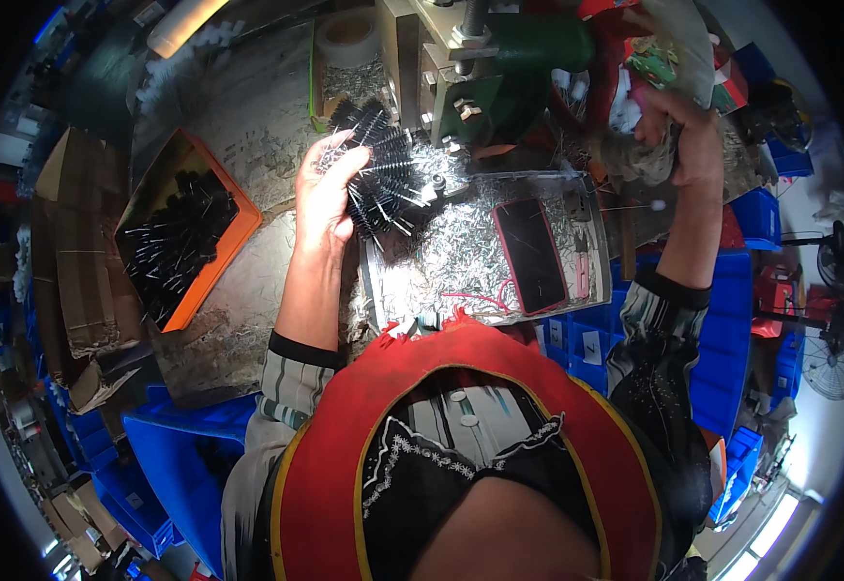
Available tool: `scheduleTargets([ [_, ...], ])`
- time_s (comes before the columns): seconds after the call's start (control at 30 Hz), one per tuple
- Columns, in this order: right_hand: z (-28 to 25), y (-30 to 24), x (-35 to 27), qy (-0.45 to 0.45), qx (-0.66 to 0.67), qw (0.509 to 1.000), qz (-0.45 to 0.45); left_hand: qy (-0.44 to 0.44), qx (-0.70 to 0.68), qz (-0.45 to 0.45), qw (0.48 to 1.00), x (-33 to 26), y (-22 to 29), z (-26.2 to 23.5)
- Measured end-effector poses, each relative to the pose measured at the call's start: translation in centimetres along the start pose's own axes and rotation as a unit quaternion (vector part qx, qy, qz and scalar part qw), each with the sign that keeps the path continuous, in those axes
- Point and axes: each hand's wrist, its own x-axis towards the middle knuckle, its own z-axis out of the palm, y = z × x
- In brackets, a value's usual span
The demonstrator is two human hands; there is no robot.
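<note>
My left hand (330, 184) is closed round a bunch of small black bristle brushes (380, 165) with thin metal wire stems. The brushes fan out to the right of my fingers, beside the metal machine (461, 77). At the upper right, my right hand (664, 121) is at a crumpled translucent plastic bag (635, 160), next to red and green packaging (652, 60). Its fingers are blurred and partly hidden, so I cannot make out what they hold. A thin stem with a white tip (656, 205) sticks out below that hand.
To the left, an orange-edged bin (211, 281) holds several black brushes. A tray (591, 290) full of metal clippings carries a phone (530, 254) and small pliers (582, 261). A roll of tape (346, 37) stands behind. A cardboard box (78, 242) is at far left.
</note>
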Motion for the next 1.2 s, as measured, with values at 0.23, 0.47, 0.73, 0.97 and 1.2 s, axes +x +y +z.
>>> scheduleTargets([
  [0.23,1.7,10.0,-1.8,0.157,-0.036,0.96,-0.229,-0.003,0.012,0.018,1.0,-0.4,0.3,-0.1],
  [0.47,1.8,5.2,-1.9,0.054,0.091,0.99,-0.093,-0.059,0.227,0.016,0.972,-0.7,1.1,-0.3],
  [0.73,1.9,2.3,-1.7,0.049,0.043,0.997,-0.031,-0.018,0.016,0.0,1.0,-1.0,0.4,-1.3],
  [0.97,1.1,4.0,-1.6,0.034,0.05,0.997,-0.039,-0.008,-0.017,0.046,0.999,-0.8,-0.2,-0.6],
  [1.2,-0.9,2.4,0.9,-0.058,0.014,0.998,-0.004,0.003,0.047,0.089,0.995,-0.3,-0.4,-0.4],
])
